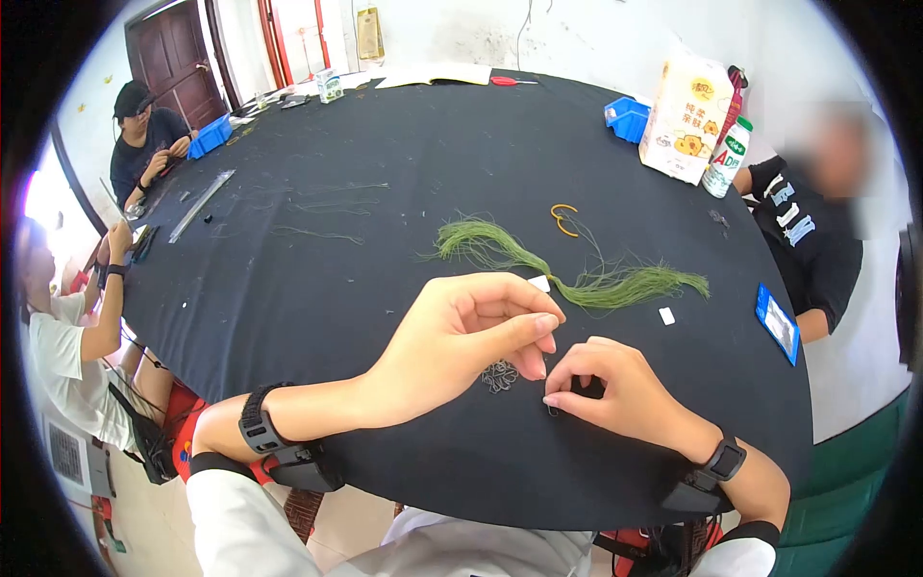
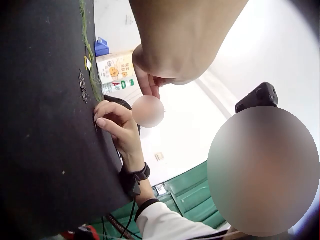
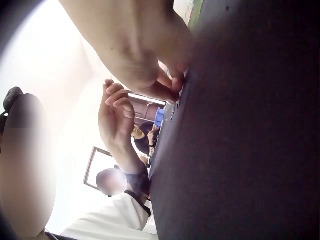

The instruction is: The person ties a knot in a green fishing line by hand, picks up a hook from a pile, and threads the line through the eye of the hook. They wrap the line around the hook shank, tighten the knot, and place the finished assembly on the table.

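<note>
My left hand [image 1: 461, 332] is raised over the table with its fingers bent and the thumb tip close to the index fingertip. Whether something fine lies between those tips I cannot tell. Lower and to its right, my right hand [image 1: 625, 389] pinches a small metal wire piece [image 1: 552, 412] between thumb and index finger, down at the black cloth. A small heap of similar metal wire pieces [image 1: 499, 377] lies just beside, partly covered by the left fingers. Beyond both hands, a bundle of long green strands [image 1: 630, 287] is gathered at its middle.
Near the bundle are a yellow ring [image 1: 564, 221] and a small white tag [image 1: 667, 315]. A blue packet [image 1: 777, 324], a tissue pack [image 1: 685, 120], a bottle [image 1: 728, 159] and a blue bin [image 1: 628, 119] stand or lie at right. Loose strands lie at left. Other people sit around the table.
</note>
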Tool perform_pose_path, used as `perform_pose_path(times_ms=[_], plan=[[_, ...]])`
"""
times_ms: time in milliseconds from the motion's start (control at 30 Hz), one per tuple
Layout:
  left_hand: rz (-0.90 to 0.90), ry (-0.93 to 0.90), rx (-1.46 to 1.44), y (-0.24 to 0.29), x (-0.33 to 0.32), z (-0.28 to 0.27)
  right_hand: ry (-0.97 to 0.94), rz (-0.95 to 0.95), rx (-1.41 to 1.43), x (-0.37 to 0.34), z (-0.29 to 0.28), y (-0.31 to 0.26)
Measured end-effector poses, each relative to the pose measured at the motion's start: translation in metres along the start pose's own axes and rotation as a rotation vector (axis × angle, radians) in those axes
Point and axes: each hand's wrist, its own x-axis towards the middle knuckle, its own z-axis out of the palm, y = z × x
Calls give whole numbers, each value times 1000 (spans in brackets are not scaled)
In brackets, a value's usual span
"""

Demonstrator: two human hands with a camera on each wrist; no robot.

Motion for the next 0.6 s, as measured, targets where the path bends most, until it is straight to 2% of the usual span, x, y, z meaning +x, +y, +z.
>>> perform_pose_path(times_ms=[367,467,600], plan=[[-18,144,2,-5,-10,-29,-46,177,167,10,-13,-6],[-22,180,-18,-7,-17,-39,-105,235,424,19,-9,0],[-25,275,-85,-3,-26,-54,-175,259,560,38,-10,-4]])
